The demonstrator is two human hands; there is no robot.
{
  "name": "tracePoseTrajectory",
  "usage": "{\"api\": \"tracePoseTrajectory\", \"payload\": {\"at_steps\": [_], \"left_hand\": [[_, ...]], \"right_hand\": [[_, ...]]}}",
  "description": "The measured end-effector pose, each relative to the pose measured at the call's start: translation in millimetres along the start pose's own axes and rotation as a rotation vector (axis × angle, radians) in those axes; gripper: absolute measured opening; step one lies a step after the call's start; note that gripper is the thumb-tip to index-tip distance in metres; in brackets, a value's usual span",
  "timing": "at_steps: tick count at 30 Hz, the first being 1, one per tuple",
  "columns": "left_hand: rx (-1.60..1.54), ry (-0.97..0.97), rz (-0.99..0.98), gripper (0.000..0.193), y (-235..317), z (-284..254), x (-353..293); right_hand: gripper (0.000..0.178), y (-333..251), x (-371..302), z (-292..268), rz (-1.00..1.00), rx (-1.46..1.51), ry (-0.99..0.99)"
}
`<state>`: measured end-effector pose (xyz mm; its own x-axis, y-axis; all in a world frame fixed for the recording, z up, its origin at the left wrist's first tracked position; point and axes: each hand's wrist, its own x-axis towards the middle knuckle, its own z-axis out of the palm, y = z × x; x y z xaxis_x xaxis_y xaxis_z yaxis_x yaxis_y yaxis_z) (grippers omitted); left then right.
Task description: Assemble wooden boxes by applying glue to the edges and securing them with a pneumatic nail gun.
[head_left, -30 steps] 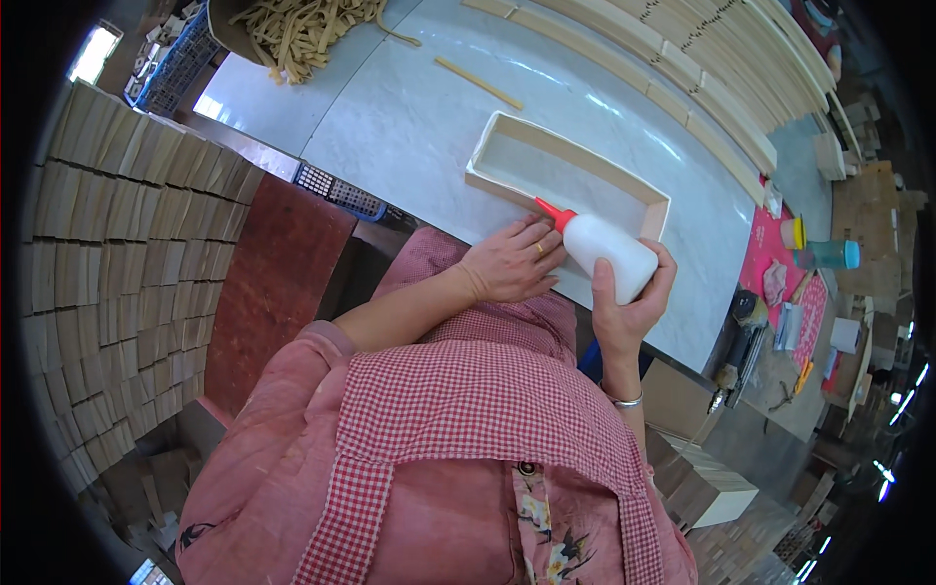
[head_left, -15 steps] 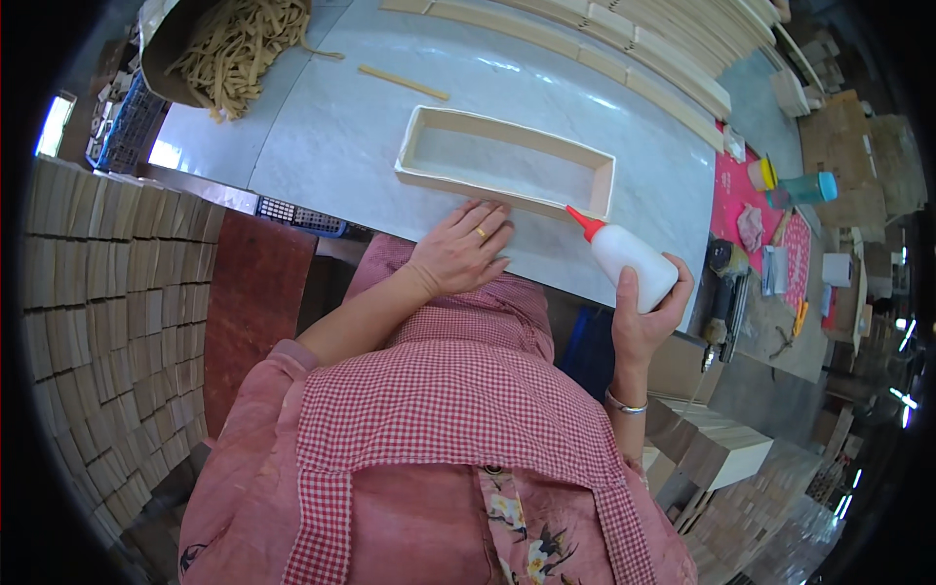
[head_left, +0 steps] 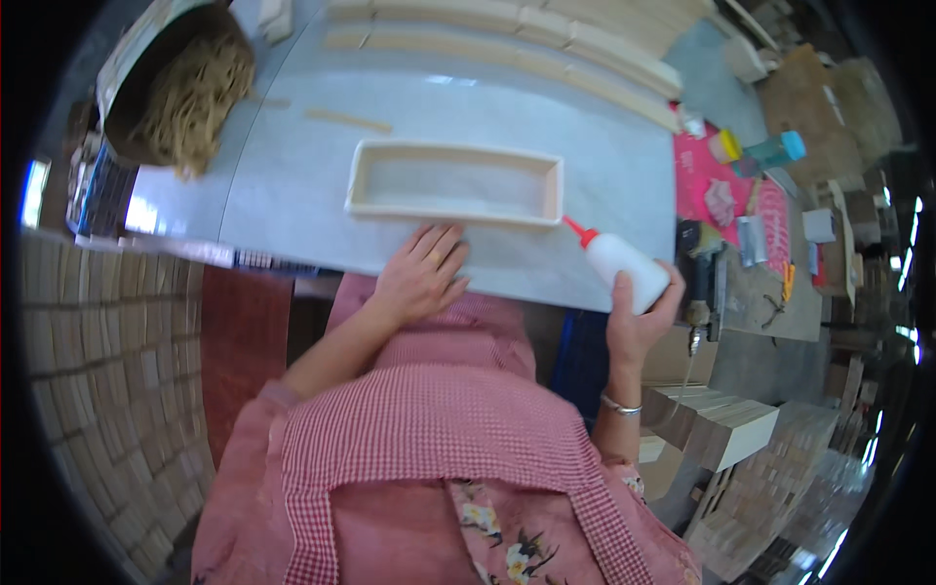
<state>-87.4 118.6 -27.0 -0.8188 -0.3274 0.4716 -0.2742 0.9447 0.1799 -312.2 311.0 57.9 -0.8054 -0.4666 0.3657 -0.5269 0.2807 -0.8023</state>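
Note:
A long, shallow rectangular wooden frame [head_left: 453, 218] with pale edges lies on the grey-white tabletop [head_left: 292, 200]. My right hand [head_left: 645, 307] is wrapped round a white squeeze bottle [head_left: 624, 267] with a red pointed nozzle. The bottle is tilted, and its tip is close to the frame's near right corner; whether it touches cannot be made out. My left hand [head_left: 421, 276] rests palm down at the table's near edge, just in front of the frame, fingers stretched out and holding nothing.
A thin wooden strip [head_left: 348, 121] lies beyond the frame. Long wooden bars [head_left: 507, 57] line the back. At left stands a container of tan shreds [head_left: 195, 102]; on the right, a pink sheet [head_left: 694, 175], a jar with a blue lid [head_left: 775, 152] and a dark tool [head_left: 697, 258].
My view has shifted, so the table and frame appear turned and moved left. The nozzle tip is now at the frame's corner. My left hand still lies in front of the frame.

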Motion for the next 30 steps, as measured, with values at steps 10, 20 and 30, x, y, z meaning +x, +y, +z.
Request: {"api": "tracePoseTrajectory", "payload": {"at_steps": [10, 20, 30], "left_hand": [[-0.004, -0.048, -0.009, 0.042, 1, 3, 2], [0.015, -0.141, 0.008, 0.045, 0, -1, 3], [0.013, -0.170, -0.052, 0.052, -1, 12, -3]], "right_hand": [[0.044, 66, 107, 14, 0.059, 0.171, 0.414], [0.042, 189, 294, 26, 0.078, -0.532, 0.221], [0.033, 229, 335, -46, 0.323, -1.081, -0.092]]}}
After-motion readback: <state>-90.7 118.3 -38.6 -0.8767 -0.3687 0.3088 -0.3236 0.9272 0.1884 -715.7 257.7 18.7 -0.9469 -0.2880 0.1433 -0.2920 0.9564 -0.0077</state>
